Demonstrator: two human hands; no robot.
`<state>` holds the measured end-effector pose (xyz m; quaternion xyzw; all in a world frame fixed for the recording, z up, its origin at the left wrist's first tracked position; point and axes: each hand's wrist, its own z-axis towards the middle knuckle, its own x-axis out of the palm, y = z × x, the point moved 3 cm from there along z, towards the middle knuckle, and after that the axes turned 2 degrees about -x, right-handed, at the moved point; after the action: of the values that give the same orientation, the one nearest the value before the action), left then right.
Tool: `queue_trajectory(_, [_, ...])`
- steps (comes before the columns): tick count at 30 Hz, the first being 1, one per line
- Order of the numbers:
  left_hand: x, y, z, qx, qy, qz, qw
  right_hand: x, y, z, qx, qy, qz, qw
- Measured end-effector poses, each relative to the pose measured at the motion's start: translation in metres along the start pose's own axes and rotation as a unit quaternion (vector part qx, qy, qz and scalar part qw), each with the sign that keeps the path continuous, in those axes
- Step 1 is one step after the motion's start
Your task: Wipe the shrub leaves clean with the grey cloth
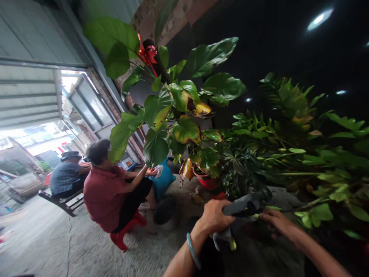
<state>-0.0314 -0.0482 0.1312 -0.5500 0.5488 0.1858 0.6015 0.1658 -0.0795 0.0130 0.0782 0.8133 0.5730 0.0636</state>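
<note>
My left hand (pixel 216 215), with a pale bangle on its wrist, is closed around a dark grey object (pixel 240 206) with a smooth, elongated body. Its exact kind is blurred. To the right, my right hand (pixel 278 222) has its fingers closed on a green stem (pixel 272 208) near the object's far end. Leafy branches (pixel 317 211) spread out above and beyond that hand. Below my left hand hangs a grey piece with a yellow-green tip (pixel 232 243), too dim to name. Just past the hands stands a red flowerpot (pixel 206 181).
A large-leaved plant (pixel 184 130), some leaves browned, rises ahead beside a dark reflective wall (pixel 273 50). On the left, a person in a red shirt (pixel 105 196) sits on a red stool (pixel 127 232), near a black bucket (pixel 164 211). Another person (pixel 66 175) sits farther back.
</note>
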Motion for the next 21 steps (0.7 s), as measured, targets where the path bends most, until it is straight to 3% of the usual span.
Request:
queue_trajectory(3, [-0.019, -0.006, 0.004, -0.006, -0.103, -0.042, 0.994, -0.004, 0.003, -0.004, -0.002, -0.009, 0.016, 1.0])
queue_trajectory(5, [-0.019, -0.011, 0.011, -0.004, -0.144, -0.056, 0.988, -0.004, 0.002, -0.006, -0.005, -0.012, 0.023, 1.0])
queue_trajectory(7, [-0.008, -0.014, 0.015, 0.003, -0.122, -0.048, 0.991, -0.003, -0.001, -0.006, -0.009, -0.017, 0.026, 0.999])
queue_trajectory(11, [0.013, -0.01, 0.007, 0.025, 0.002, -0.028, 0.999, -0.006, -0.005, -0.004, -0.015, -0.018, 0.028, 0.999])
queue_trajectory(13, [0.005, -0.009, 0.001, 0.027, -0.023, -0.053, 0.998, -0.011, -0.004, -0.005, -0.022, -0.018, 0.032, 0.999])
queue_trajectory(16, [-0.014, -0.015, 0.004, 0.034, -0.121, -0.091, 0.988, -0.021, 0.001, -0.006, -0.032, -0.025, 0.035, 0.999])
queue_trajectory(18, [-0.016, -0.021, 0.013, 0.041, -0.165, -0.091, 0.981, -0.024, 0.002, -0.007, -0.036, -0.029, 0.031, 0.998])
queue_trajectory(19, [-0.013, -0.022, 0.017, 0.043, -0.167, -0.081, 0.982, -0.024, 0.002, -0.007, -0.037, -0.031, 0.027, 0.998])
queue_trajectory(21, [0.0, -0.022, 0.022, 0.049, -0.118, -0.045, 0.991, -0.023, 0.001, -0.006, -0.04, -0.028, 0.013, 0.999])
